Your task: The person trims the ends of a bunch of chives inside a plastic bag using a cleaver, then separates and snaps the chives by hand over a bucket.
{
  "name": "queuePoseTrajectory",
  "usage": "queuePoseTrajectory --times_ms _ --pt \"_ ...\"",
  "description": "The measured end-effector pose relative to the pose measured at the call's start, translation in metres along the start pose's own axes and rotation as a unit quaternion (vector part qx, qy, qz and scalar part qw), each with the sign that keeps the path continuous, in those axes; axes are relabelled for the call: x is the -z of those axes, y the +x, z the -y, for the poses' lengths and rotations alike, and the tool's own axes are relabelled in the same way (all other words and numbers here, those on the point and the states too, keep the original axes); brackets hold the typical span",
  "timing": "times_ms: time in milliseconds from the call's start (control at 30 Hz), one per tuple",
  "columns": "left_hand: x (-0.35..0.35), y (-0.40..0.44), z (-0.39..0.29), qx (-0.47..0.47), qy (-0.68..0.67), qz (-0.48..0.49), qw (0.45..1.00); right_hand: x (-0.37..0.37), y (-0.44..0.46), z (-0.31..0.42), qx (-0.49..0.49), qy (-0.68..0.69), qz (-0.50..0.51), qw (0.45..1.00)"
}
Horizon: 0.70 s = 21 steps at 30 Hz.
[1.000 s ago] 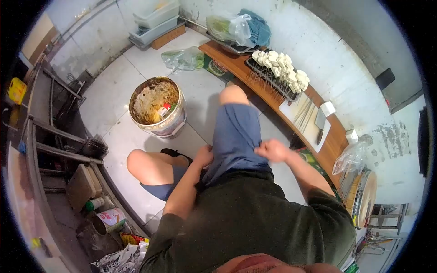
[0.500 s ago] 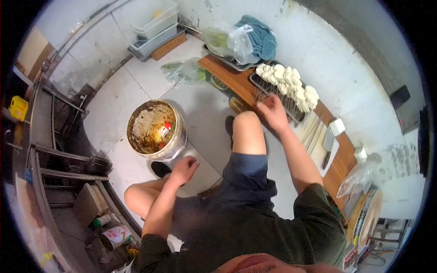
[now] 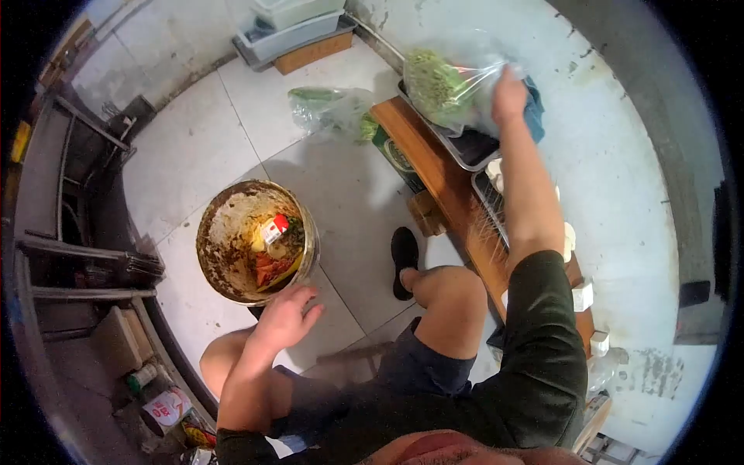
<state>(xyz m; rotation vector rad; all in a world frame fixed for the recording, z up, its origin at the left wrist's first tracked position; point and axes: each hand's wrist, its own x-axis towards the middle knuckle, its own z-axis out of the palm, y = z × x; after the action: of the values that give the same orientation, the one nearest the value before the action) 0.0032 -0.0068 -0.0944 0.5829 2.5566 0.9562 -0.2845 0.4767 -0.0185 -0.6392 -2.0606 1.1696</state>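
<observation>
Clear plastic bag of green vegetables, pinched in right hand; apparently grasping step, next needing steadiness; left hand apart, slack.

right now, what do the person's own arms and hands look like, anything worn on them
The right sleeve and left sleeve are dark, nearly black with a greenish cast, and short, leaving both forearms bare. The left hand and right hand wear no gloves, and no watch shows on either wrist.

Pale green vegetables, brown plank
</observation>
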Motion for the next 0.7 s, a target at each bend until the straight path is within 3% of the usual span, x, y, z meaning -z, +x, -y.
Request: queuePoseTrajectory --times_ms 67,100,167,267,333,367,400,500,633,700 --pt "0.003 0.008 -0.001 -0.009 -0.008 0.024 1.000 0.001 0.023 0.008 0.160 -0.190 -0.018 0.968" --pt "0.004 0.011 0.001 -0.017 0.003 0.018 1.000 0.001 0.035 0.012 0.237 -0.296 -0.039 0.924" --pt "0.005 0.013 0.004 -0.034 0.025 0.009 0.999 -0.002 0.071 0.015 0.310 -0.452 -0.068 0.833" --pt "0.006 0.013 0.007 -0.029 0.024 0.015 0.999 -0.005 0.110 0.027 0.332 -0.488 -0.123 0.797" --pt "0.007 0.014 0.004 -0.020 0.023 0.026 0.999 -0.003 0.110 0.048 0.278 -0.346 -0.137 0.886" --pt "0.007 0.013 0.004 -0.016 0.024 0.033 0.999 -0.004 0.108 0.061 0.210 -0.184 -0.137 0.951" --pt "0.007 0.014 0.004 -0.013 0.026 0.025 0.999 -0.004 0.110 0.076 0.155 -0.052 -0.146 0.976" --pt "0.004 0.009 0.005 -0.008 0.029 0.027 0.999 0.003 0.121 0.111 0.092 0.128 -0.162 0.974" --pt "0.006 0.011 0.005 0.002 0.028 0.026 0.999 0.020 0.121 0.157 0.072 0.222 -0.187 0.954" --pt "0.007 0.013 0.005 0.001 0.021 0.021 1.000 0.035 0.147 0.170 0.110 0.248 -0.164 0.948"
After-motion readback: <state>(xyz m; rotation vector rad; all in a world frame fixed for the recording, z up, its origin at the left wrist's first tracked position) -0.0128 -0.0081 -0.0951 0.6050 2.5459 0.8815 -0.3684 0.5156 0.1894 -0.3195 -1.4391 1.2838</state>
